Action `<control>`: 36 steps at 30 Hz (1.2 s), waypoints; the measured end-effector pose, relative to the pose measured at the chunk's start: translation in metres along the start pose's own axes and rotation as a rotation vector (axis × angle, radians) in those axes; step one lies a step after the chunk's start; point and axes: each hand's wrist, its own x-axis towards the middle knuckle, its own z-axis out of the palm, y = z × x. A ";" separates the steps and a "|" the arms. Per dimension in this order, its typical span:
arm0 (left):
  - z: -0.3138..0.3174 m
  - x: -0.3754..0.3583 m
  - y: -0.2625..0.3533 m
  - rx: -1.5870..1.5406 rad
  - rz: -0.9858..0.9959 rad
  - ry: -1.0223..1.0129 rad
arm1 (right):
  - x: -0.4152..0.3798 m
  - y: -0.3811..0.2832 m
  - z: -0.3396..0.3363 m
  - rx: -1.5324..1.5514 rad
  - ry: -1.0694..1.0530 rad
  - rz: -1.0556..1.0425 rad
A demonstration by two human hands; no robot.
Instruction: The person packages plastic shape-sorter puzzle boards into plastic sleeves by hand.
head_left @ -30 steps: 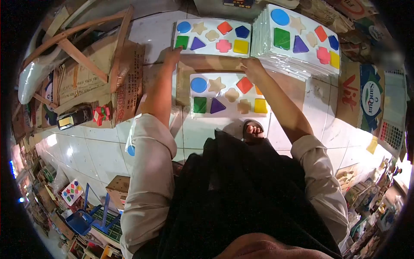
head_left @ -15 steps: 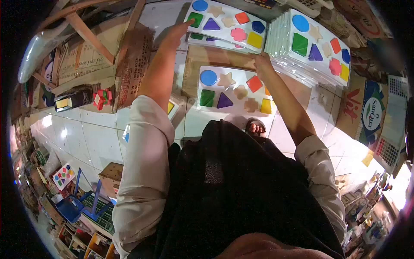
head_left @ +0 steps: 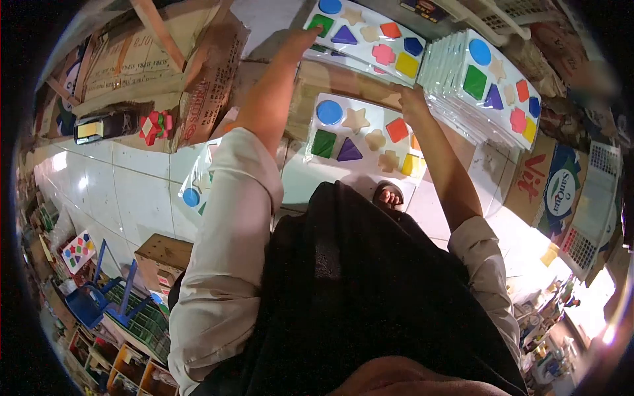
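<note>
A shape puzzle board [head_left: 370, 33], wrapped in clear plastic, lies at the top over another wrapped board. My left hand [head_left: 305, 41] is closed on its left end, the thumb by the green square. At the lower right corner my right hand [head_left: 411, 100] has its fingers closed at the board's edge. To the right stands a leaning stack of wrapped puzzle boards [head_left: 472, 109]. Nearer my feet, another puzzle board [head_left: 337, 125] with coloured and plain wooden shapes lies on the floor, partly behind my right forearm.
At the left are a cardboard box [head_left: 211, 99], a dark toy vehicle [head_left: 109, 127] and a red toy [head_left: 156, 127]. Another wrapped board [head_left: 191, 197] shows behind my left sleeve. A SanQua carton [head_left: 558, 185] stands right; a blue chair [head_left: 89, 300] sits lower left.
The camera's view has turned slightly, so the boards and stack appear further right. Both hands stay at the same upper board. More of the wrapped board behind my left sleeve shows.
</note>
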 end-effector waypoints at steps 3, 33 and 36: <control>0.005 -0.008 0.002 0.121 0.035 0.046 | 0.005 0.006 -0.005 -0.037 0.018 0.041; -0.040 -0.134 0.006 -0.704 0.403 0.256 | -0.012 -0.017 0.007 -0.047 0.114 0.022; -0.062 -0.152 0.023 -0.745 0.313 0.327 | 0.014 -0.016 0.007 0.298 -0.173 -0.022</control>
